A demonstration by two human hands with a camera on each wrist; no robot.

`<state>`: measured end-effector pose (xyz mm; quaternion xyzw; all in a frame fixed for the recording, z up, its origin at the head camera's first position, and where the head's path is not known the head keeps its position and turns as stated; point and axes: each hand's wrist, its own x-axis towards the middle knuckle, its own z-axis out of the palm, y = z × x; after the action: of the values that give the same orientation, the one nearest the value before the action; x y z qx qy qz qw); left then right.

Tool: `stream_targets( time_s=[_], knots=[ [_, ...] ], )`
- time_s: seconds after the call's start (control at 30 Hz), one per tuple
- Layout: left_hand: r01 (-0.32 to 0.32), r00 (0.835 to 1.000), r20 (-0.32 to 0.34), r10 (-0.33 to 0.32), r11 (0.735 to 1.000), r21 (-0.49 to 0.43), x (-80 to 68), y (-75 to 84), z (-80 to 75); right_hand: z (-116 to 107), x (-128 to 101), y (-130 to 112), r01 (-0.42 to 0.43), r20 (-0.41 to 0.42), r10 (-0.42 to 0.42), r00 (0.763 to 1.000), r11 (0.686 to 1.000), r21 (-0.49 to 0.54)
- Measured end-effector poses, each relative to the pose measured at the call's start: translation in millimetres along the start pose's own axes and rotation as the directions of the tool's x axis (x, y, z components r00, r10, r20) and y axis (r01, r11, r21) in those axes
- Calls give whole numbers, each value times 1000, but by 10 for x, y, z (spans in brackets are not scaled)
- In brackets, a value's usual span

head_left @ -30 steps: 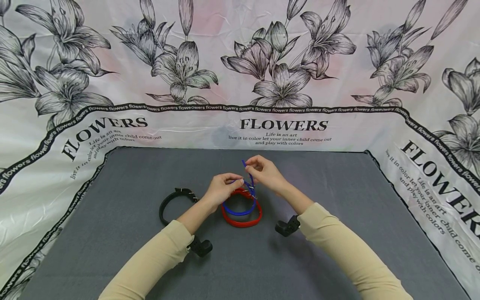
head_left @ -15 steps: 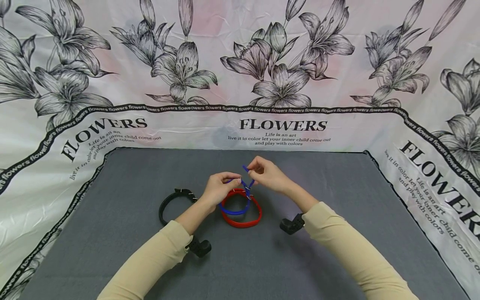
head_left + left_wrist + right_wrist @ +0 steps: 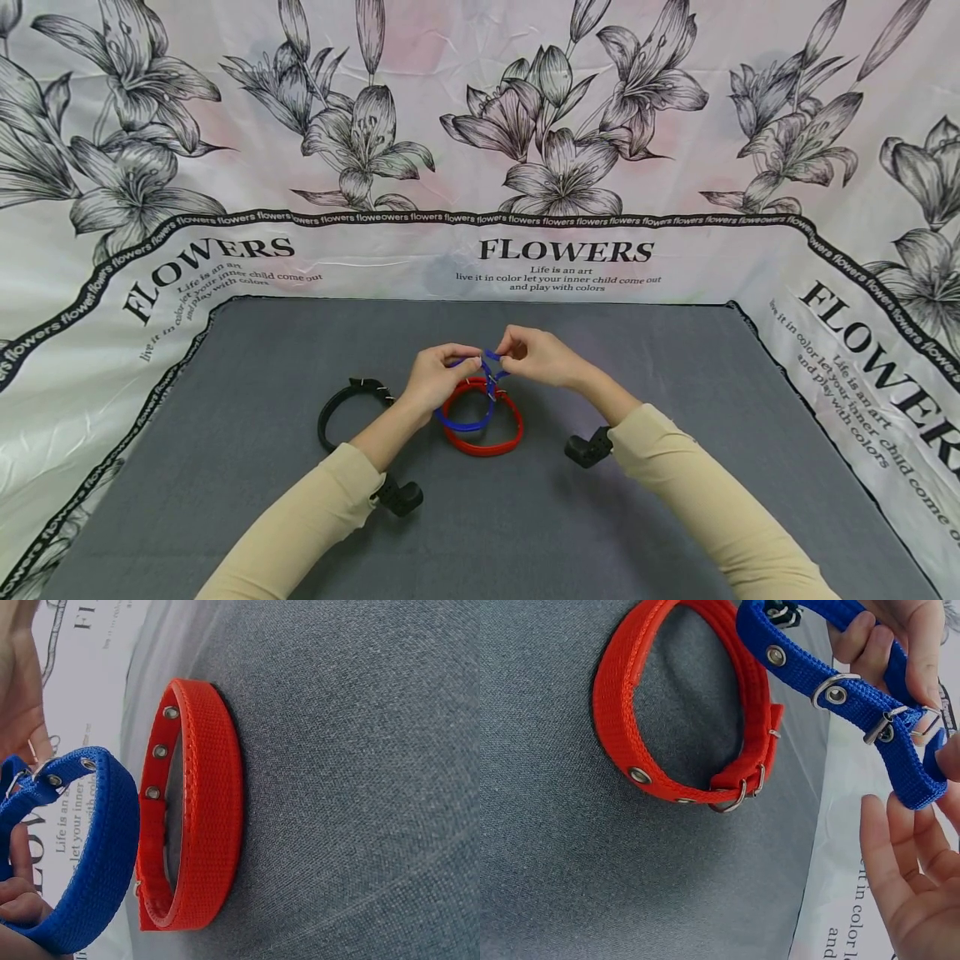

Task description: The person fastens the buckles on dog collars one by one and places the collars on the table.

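Note:
A blue fabric collar (image 3: 465, 426) with metal eyelets and a buckle is held up between my hands. My left hand (image 3: 438, 375) pinches its band near the buckle (image 3: 885, 726). My right hand (image 3: 543, 357) pinches the strap's free end, which bends back at the buckle; in the right wrist view the thumb lies on it and the other fingers are spread below. Just beneath, a red collar (image 3: 214, 802) rests on the cloth, buckled into a ring. Left of my left hand lies a black collar (image 3: 327, 412), partly hidden behind my forearm.
Dark grey cloth (image 3: 480, 533) covers the table. Behind and at both sides hangs a white sheet (image 3: 405, 258) printed with flowers and lettering. A black wrist camera (image 3: 401, 497) juts from the left sleeve, another camera (image 3: 588, 447) from the right.
My right hand has come down and slightly right with the strap's end, which now folds over closer to the buckle. The blue collar has shifted slightly left; red and black collars lie unmoved.

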<state>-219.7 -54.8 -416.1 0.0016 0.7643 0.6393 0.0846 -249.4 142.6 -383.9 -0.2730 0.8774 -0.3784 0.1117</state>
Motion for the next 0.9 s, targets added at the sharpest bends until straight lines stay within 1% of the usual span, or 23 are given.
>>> stream_targets(
  time_s=[0.1,0.37,0.57,0.77,0.9],
  knots=[
    [-2,1000,1,2,1000,-3,-6,0,8,6,0,-1,10,14,-10,1000,999,-37],
    [-9,1000,15,9,1000,9,-10,-29,33,34,-12,-2,14,30,-12,999,997,-80],
    [-5,1000,27,5,1000,16,-5,-39,38,42,-21,2,25,27,-23,999,997,-78],
    [-19,999,30,19,999,28,-9,-34,41,49,-19,-1,35,35,-33,999,997,-69],
    [-32,999,35,31,999,29,-13,-39,44,70,-4,-20,33,15,-32,999,997,-74]
  ],
)
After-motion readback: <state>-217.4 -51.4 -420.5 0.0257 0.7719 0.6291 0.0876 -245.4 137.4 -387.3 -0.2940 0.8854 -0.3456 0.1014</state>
